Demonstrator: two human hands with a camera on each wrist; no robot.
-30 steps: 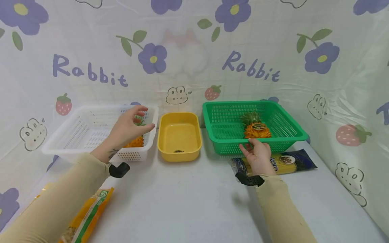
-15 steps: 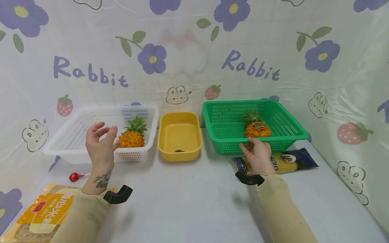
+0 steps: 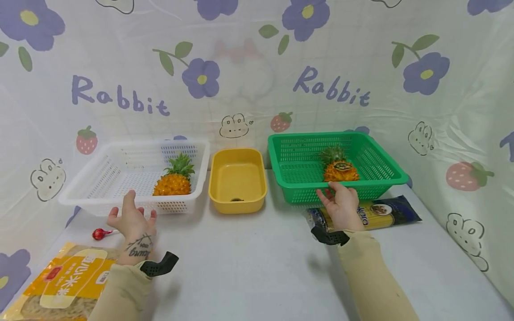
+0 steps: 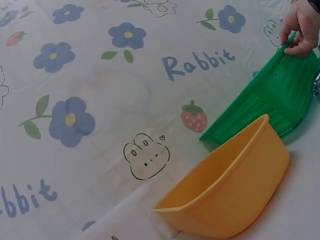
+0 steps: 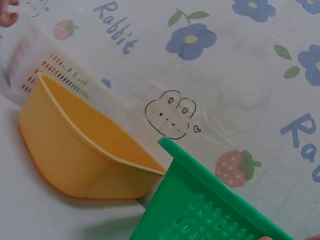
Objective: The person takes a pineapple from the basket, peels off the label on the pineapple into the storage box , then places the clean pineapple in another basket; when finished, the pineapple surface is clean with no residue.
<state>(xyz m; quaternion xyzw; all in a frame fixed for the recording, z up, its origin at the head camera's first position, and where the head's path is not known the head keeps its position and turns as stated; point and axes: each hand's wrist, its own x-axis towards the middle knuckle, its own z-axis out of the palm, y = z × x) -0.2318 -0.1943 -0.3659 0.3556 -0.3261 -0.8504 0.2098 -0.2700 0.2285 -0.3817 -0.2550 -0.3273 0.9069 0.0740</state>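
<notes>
My right hand (image 3: 340, 207) pinches the front rim of the green basket (image 3: 297, 185), where a small orange pineapple (image 3: 340, 170) with leaves lies. The left wrist view shows this hand (image 4: 302, 30) with its fingers bent over the basket's rim. In front of the white basket (image 3: 88, 200), my left hand (image 3: 134, 225) has its fingers spread, one fingertip overlapping the front rim. Whether it touches that rim I cannot tell. A second pineapple (image 3: 173, 183) rests at the right end of the white basket.
Between the baskets stands a yellow tub (image 3: 238, 207). A pasta packet (image 3: 381, 215) lies before the green basket. At the left are a red lollipop (image 3: 100, 233) and an orange and clear food bag (image 3: 68, 281). A patterned curtain (image 3: 249, 67) hangs behind.
My left hand has come away from above the pineapple in the white basket, moving left and down to the basket's front rim. The right hand stays at the green basket.
</notes>
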